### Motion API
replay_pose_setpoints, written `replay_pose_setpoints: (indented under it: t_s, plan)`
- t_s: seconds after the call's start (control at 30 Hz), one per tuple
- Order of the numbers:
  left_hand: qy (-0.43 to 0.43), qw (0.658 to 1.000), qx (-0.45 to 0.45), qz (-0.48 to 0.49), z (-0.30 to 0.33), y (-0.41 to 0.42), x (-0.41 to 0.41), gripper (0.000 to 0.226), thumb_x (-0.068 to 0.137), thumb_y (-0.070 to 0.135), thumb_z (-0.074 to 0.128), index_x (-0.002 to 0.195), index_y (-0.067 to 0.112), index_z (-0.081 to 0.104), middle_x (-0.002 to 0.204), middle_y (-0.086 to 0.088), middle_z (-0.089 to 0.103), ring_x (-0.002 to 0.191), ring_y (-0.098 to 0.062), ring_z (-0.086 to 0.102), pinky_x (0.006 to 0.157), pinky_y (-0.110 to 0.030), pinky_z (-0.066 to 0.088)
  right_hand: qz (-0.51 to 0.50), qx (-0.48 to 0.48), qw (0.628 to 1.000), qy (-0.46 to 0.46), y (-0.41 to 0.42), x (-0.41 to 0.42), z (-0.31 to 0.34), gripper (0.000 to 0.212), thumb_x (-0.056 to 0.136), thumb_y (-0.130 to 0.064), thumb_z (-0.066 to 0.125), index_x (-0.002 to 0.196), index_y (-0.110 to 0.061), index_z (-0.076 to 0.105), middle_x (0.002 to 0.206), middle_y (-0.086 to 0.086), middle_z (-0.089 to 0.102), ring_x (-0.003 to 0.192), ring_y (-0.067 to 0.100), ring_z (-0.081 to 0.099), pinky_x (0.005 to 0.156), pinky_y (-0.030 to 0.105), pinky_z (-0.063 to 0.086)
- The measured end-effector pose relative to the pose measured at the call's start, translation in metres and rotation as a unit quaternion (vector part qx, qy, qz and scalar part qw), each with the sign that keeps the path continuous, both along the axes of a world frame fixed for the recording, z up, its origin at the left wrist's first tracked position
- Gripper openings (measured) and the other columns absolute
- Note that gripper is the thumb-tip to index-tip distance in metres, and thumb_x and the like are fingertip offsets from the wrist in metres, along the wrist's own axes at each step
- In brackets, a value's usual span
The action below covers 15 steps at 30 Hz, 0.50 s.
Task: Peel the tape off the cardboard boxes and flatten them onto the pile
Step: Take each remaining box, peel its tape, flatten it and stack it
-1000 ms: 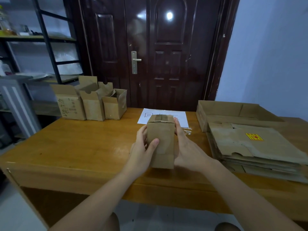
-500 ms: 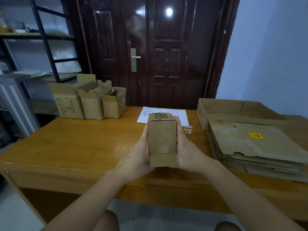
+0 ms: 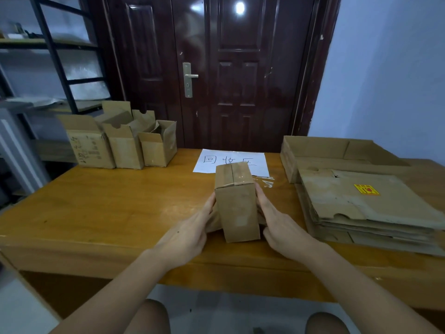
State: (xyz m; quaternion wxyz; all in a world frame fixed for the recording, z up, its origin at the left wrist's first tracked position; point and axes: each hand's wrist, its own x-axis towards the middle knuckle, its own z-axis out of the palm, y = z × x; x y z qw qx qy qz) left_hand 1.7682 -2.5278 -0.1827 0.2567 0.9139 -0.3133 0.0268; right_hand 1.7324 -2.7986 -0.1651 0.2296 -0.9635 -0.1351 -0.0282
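Both hands are on the box (image 3: 237, 208), which stands upright near the middle of the table (image 3: 108, 213), a little toward the near edge. The left hand (image 3: 190, 235) lies against its left side, fingers straight along the cardboard and reaching round toward the back. The right hand (image 3: 279, 225) mirrors it on the right side, fingers stretched flat against the wall, thumb low by the near bottom corner. Neither hand curls round the box; they press it from both sides, palms in.

Clear tape (image 3: 237, 174) runs across the top of the box, glossy over the seam where the flaps meet, and folds down a little over the front edge. The flaps are shut.

Just behind the box lies a white sheet (image 3: 231, 160) with handwritten characters, partly hidden by the box top. A crumpled scrap of clear tape sits on the table just right of the box, by the sheet's near right corner.

On the right, the pile (image 3: 366, 208) of flattened cardboard, with a yellow sticker (image 3: 366, 189) on the top piece. Behind it, an open tray-like carton (image 3: 337, 150).

At the far left, three open boxes (image 3: 120, 145) stand in a row, touching, flaps up. Behind the table, a dark door (image 3: 216, 68); to the far left, a metal shelf rack (image 3: 55, 56).
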Motion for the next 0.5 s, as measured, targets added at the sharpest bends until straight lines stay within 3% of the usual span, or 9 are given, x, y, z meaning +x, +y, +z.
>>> replay_pose_setpoints:
  t_s: [0.07,0.13,0.2,0.27,0.33,0.43,0.5]
  plan:
    - [0.013,1.0,-0.022,-0.001,0.0,-0.006,-0.001,0.111,0.095,-0.001,0.052,0.152,0.053,-0.026,0.167,0.009,0.027,0.116,-0.018,0.065,0.086,-0.042,0.06,-0.003,0.028,1.0,0.005,0.0,-0.004,-0.006,0.113,0.099,-0.003,0.051,0.138,-0.06,-0.039,0.169,-0.004,0.017,0.114,0.025,0.064,0.103,0.043,0.051]
    - [0.016,0.999,-0.029,0.0,0.001,-0.01,0.0,0.115,0.093,-0.005,0.052,0.151,0.055,-0.027,0.171,0.013,0.012,0.131,-0.016,0.056,0.093,-0.038,0.058,0.002,0.041,0.999,0.006,-0.003,-0.007,-0.009,0.112,0.1,-0.003,0.049,0.137,-0.061,-0.039,0.17,-0.008,0.011,0.131,0.022,0.054,0.114,0.039,0.041]
    - [0.027,0.999,-0.037,-0.001,0.005,-0.014,0.001,0.117,0.093,-0.007,0.052,0.149,0.058,-0.028,0.171,0.017,0.006,0.146,-0.01,0.04,0.106,-0.029,0.05,-0.001,0.037,0.999,0.007,-0.007,-0.008,-0.01,0.111,0.1,-0.003,0.048,0.138,-0.059,-0.04,0.17,-0.007,0.013,0.128,0.026,0.057,0.112,0.041,0.044]
    - [0.055,0.997,-0.052,-0.01,0.009,-0.02,0.003,0.117,0.094,-0.006,0.052,0.147,0.062,-0.026,0.17,0.022,0.004,0.151,-0.008,0.029,0.116,-0.03,0.04,-0.011,0.029,1.0,0.006,-0.009,-0.004,-0.01,0.109,0.101,-0.005,0.048,0.139,-0.057,-0.04,0.169,-0.002,0.02,0.118,0.031,0.062,0.106,0.045,0.049]
    - [0.078,0.995,-0.062,-0.016,0.012,-0.026,0.005,0.118,0.093,-0.004,0.055,0.146,0.062,-0.027,0.169,0.025,0.003,0.153,-0.009,0.026,0.119,-0.033,0.037,-0.015,0.033,0.999,0.001,-0.008,-0.001,-0.009,0.108,0.103,-0.009,0.05,0.14,-0.056,-0.039,0.167,0.001,0.025,0.123,0.028,0.06,0.108,0.044,0.047]
    - [0.071,0.996,-0.05,-0.015,0.014,-0.033,0.007,0.122,0.094,0.009,0.065,0.145,0.057,-0.035,0.17,0.018,0.008,0.153,-0.011,0.026,0.12,-0.035,0.036,-0.01,0.048,0.999,-0.009,-0.004,0.002,-0.009,0.113,0.1,-0.022,0.062,0.143,-0.055,-0.037,0.169,-0.004,0.018,0.146,0.016,0.038,0.12,0.039,0.033]
    - [0.07,0.996,-0.05,-0.023,0.014,-0.034,0.009,0.122,0.096,0.02,0.069,0.144,0.055,-0.038,0.171,0.016,0.007,0.153,-0.009,0.023,0.123,-0.036,0.032,-0.003,0.061,0.998,0.002,-0.003,0.003,-0.009,0.116,0.098,-0.031,0.067,0.142,-0.056,-0.037,0.17,-0.008,0.011,0.151,0.012,0.027,0.123,0.039,0.028]
